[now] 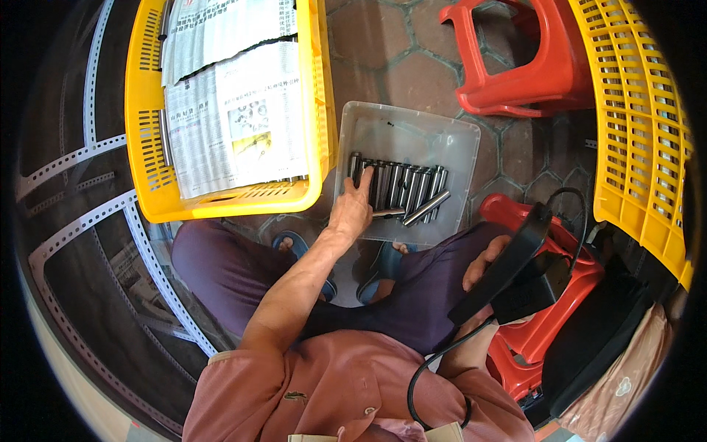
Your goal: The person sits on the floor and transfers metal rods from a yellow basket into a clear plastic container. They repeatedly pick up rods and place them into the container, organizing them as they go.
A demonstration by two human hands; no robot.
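A translucent plastic bin (471, 147) stands on the floor in front of my feet. Inside it lies a row of shiny metal rods (401, 184), side by side. One loose rod (426, 208) lies slantwise across the near ends of the row, and another lies crosswise beside it. My left hand (353, 202) reaches into the bin with its fingers apart, touching the rods at the left end. No rod is lifted. My right hand (486, 259) rests on my right knee, fingers laid over it, partly hidden by a black device (508, 261) with a cable.
At the left a yellow crate (322, 110) holds newspaper sheets (236, 110) over more metal pieces. Another yellow crate (633, 110) rises at the right. Red plastic stools (526, 92) stand far right and beside my right leg. A perforated metal rack (158, 258) lines the left side.
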